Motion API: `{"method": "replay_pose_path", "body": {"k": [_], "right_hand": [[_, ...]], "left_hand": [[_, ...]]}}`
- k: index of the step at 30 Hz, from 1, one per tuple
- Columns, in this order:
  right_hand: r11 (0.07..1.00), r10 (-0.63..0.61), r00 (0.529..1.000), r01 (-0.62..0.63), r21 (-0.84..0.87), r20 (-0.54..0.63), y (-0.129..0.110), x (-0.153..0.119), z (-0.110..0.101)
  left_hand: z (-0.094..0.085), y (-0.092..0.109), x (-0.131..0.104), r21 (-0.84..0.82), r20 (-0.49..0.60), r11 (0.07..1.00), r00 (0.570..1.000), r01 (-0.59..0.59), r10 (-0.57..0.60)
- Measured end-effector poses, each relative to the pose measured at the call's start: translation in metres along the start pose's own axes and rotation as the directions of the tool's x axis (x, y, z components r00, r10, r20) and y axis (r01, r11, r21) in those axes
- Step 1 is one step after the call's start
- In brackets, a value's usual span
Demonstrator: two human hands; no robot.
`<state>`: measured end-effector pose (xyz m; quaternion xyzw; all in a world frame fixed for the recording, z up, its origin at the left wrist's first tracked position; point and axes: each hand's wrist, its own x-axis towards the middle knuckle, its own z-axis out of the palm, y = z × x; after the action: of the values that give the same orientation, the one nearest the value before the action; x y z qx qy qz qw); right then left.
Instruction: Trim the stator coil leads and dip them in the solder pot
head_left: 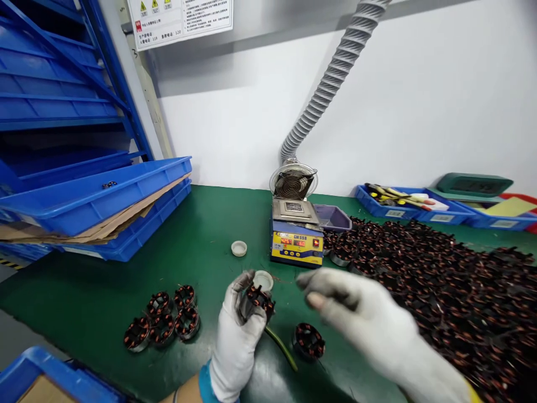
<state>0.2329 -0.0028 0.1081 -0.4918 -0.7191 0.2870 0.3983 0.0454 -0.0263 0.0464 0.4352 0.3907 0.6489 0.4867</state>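
Observation:
My left hand [240, 330], in a white glove with greyed fingertips, grips a stator [259, 302] with copper windings, held tilted above the bench. To its right my right hand [352, 308], gloved with a bare thumb tip, hovers with bent fingers and thumb drawn together. It is slightly blurred, and I cannot make out anything between the tips. A single stator [309, 341] stands on the bench below it. A thin curved green rod [282, 348] lies between the hands. Several stators [163, 323] sit grouped on the left. Behind the held stator is a small white dish [264, 281], partly covered.
A yellow-and-blue solder pot [296, 240] with digital readouts stands at the back under a ribbed duct [331, 78]. Another white dish [239, 248] is left of it. A large mass of stators [436, 291] covers the right. Blue trays [126, 196] are stacked left; tool bins [386, 210] stand behind.

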Motion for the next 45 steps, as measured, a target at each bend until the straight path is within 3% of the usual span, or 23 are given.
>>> {"method": "replay_pose_path", "body": {"k": [3,6,9,12,14,18,22,24,26,28,30,33,35,36,38,40,42,45], "right_hand": [[0.976,0.094,0.992,-0.076,-0.204,0.08,0.005,-0.02,0.039],[0.968,0.133,0.985,-0.105,-0.228,0.11,0.012,-0.028,0.076],[0.979,0.035,0.99,-0.007,-0.202,0.137,0.025,-0.023,0.087],[0.958,-0.138,0.976,0.175,-0.227,0.171,0.036,-0.017,0.081],[0.937,-0.193,0.968,0.231,-0.261,0.162,0.041,-0.013,0.073],[0.935,-0.211,0.973,0.228,-0.273,0.092,0.041,-0.006,0.058],[0.893,-0.365,0.931,0.356,-0.277,0.02,0.033,0.0,0.052],[0.854,-0.45,0.893,0.429,-0.294,-0.003,0.03,0.001,0.052],[0.822,-0.494,0.87,0.47,-0.322,0.009,0.031,0.001,0.052],[0.806,-0.5,0.866,0.472,-0.358,0.016,0.032,0.002,0.051],[0.8,-0.492,0.87,0.46,-0.385,0.017,0.032,0.003,0.047],[0.789,-0.5,0.866,0.456,-0.413,0.0,0.03,0.004,0.042],[0.783,-0.513,0.858,0.461,-0.418,-0.014,0.029,0.004,0.041],[0.781,-0.518,0.855,0.466,-0.415,-0.015,0.029,0.004,0.041],[0.783,-0.523,0.852,0.477,-0.398,-0.006,0.031,0.004,0.042],[0.79,-0.502,0.864,0.474,-0.389,0.036,0.031,0.004,0.042],[0.802,-0.446,0.89,0.444,-0.401,0.092,0.029,0.004,0.039],[0.818,-0.365,0.922,0.384,-0.427,0.131,0.023,0.004,0.033]], "left_hand": [[-0.005,-0.01,-0.009,-0.007,-0.055,0.999,0.998,0.033,-0.033],[-0.008,-0.014,-0.016,0.054,-0.033,0.99,0.991,0.134,-0.132],[-0.006,-0.009,-0.012,0.052,0.042,0.996,0.996,0.076,-0.078],[-0.003,0.001,-0.003,0.122,-0.088,0.991,0.995,0.059,-0.049],[-0.004,0.009,0.001,0.187,-0.183,0.982,0.983,0.037,-0.003],[-0.012,0.018,0.003,0.193,-0.177,0.966,0.962,-0.172,0.207],[-0.017,0.019,0.01,0.226,-0.276,0.936,0.903,-0.271,0.328],[-0.015,0.019,0.015,0.326,-0.186,0.925,0.945,-0.198,0.268],[-0.013,0.02,0.019,0.454,-0.071,0.888,0.991,-0.072,0.117],[-0.013,0.023,0.021,0.524,-0.029,0.851,1.0,0.021,-0.007],[-0.014,0.029,0.021,0.505,-0.024,0.861,0.999,0.05,-0.044],[-0.017,0.036,0.023,0.43,-0.125,0.902,0.992,0.042,0.014],[-0.017,0.037,0.024,0.432,-0.085,0.9,0.996,0.048,-0.012],[-0.016,0.036,0.024,0.448,-0.015,0.891,0.997,0.079,-0.081],[-0.014,0.034,0.023,0.474,0.129,0.862,0.954,0.179,-0.269],[-0.013,0.033,0.021,0.44,0.144,0.851,0.912,0.288,-0.383],[-0.015,0.035,0.021,0.335,0.093,0.892,0.932,0.302,-0.351],[-0.019,0.04,0.023,0.266,-0.016,0.949,0.985,0.171,-0.174]]}}
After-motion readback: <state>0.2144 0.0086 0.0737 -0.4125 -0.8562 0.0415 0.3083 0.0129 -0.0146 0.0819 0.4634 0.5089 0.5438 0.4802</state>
